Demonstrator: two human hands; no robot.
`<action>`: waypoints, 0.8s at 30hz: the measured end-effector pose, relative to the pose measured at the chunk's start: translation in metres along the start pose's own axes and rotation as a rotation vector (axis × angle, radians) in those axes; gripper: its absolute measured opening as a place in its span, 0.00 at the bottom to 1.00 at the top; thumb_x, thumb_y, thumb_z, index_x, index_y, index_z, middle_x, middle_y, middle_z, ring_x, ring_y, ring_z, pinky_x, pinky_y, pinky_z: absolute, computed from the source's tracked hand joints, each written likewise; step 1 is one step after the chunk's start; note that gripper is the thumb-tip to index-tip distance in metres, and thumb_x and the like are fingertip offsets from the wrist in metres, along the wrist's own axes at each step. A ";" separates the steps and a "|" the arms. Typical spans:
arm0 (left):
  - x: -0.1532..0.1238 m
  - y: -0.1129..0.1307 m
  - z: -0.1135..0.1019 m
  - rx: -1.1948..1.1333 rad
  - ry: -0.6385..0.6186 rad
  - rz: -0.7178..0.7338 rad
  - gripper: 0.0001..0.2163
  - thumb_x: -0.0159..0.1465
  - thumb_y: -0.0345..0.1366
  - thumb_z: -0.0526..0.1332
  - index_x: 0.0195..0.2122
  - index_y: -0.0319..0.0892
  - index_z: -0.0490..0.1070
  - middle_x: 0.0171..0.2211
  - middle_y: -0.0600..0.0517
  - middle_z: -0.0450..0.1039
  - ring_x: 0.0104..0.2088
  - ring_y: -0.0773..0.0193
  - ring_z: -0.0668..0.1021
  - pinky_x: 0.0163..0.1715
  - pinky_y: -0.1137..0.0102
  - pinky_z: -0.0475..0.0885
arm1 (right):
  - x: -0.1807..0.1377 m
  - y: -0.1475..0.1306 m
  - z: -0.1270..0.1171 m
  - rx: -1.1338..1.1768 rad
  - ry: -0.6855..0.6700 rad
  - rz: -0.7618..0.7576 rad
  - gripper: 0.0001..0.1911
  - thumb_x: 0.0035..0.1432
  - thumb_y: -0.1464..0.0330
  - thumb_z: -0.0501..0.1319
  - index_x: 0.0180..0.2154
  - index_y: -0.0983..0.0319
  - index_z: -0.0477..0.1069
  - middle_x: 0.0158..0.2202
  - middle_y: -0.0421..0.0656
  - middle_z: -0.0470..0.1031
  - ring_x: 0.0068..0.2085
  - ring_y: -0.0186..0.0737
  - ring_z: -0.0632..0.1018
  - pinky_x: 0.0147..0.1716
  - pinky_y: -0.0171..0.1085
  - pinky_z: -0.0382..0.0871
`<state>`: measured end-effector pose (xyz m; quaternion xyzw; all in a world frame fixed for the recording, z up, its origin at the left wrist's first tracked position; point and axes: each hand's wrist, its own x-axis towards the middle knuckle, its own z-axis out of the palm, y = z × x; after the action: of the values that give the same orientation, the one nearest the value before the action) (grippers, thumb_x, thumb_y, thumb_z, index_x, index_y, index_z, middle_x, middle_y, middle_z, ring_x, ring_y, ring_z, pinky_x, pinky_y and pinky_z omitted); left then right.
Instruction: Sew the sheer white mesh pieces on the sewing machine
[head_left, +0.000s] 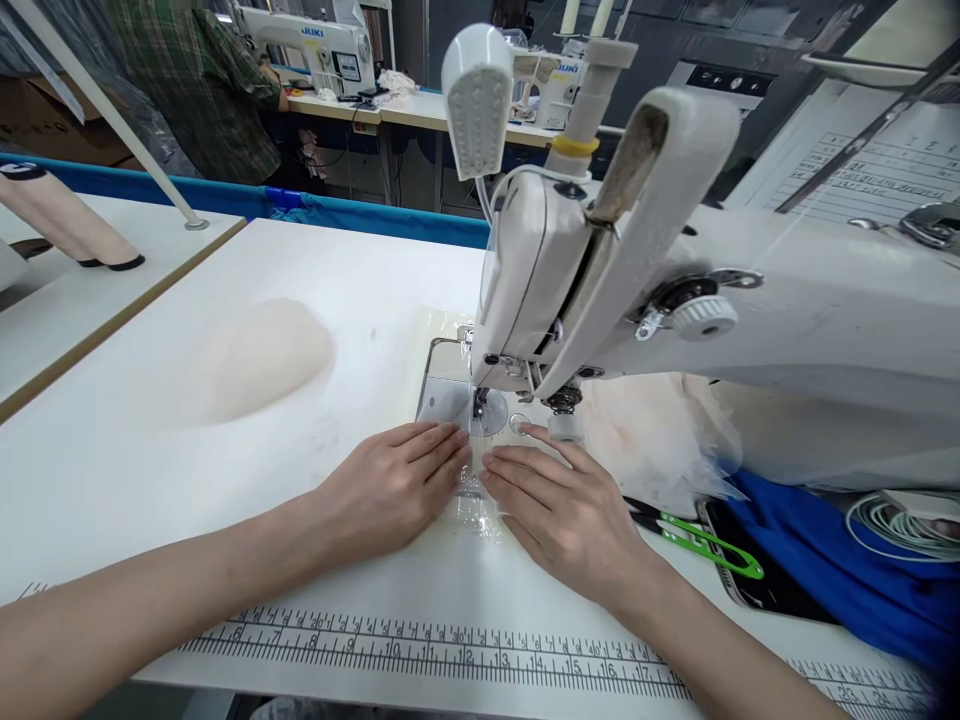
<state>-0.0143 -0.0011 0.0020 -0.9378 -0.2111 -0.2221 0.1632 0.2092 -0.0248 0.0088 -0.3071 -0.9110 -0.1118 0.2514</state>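
My left hand [394,485] lies flat at the left of the needle plate [446,395], palm down, its fingertips close to the presser foot [480,402]. On the plate's right side my right hand [559,505] rests with fingers stretched out, the index finger near a small round metal piece [518,423]. Both hands lie just in front of the white sewing machine [592,250]. Any cloth beneath the fingers is too sheer or too covered to make out. A pale beige sheer fabric piece [266,355] lies on the table to the left.
Sheer pale fabric [652,435] is bunched under the machine arm. Green-handled thread snips [712,548], a dark phone [780,575] and blue cloth [840,560] lie at the right. A printed ruler [427,645] runs along the front edge. Another person [199,90] stands at the back left.
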 end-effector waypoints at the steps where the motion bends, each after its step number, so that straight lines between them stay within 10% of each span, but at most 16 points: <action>1: 0.000 0.000 0.000 0.000 0.000 -0.002 0.14 0.68 0.27 0.51 0.47 0.30 0.74 0.45 0.43 0.78 0.48 0.58 0.79 0.50 0.64 0.76 | 0.000 0.000 0.000 0.002 0.000 0.000 0.09 0.63 0.75 0.57 0.39 0.64 0.77 0.40 0.45 0.82 0.46 0.41 0.79 0.51 0.46 0.72; 24: 0.001 -0.006 0.004 -0.012 -0.014 -0.017 0.13 0.69 0.30 0.52 0.50 0.33 0.73 0.50 0.46 0.76 0.51 0.58 0.78 0.53 0.61 0.74 | 0.002 0.003 0.007 -0.093 0.009 0.025 0.11 0.63 0.77 0.56 0.42 0.66 0.77 0.45 0.46 0.80 0.47 0.40 0.80 0.50 0.44 0.72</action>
<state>-0.0153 0.0058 0.0005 -0.9384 -0.2190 -0.2184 0.1543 0.2071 -0.0188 0.0035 -0.3292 -0.8998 -0.1524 0.2423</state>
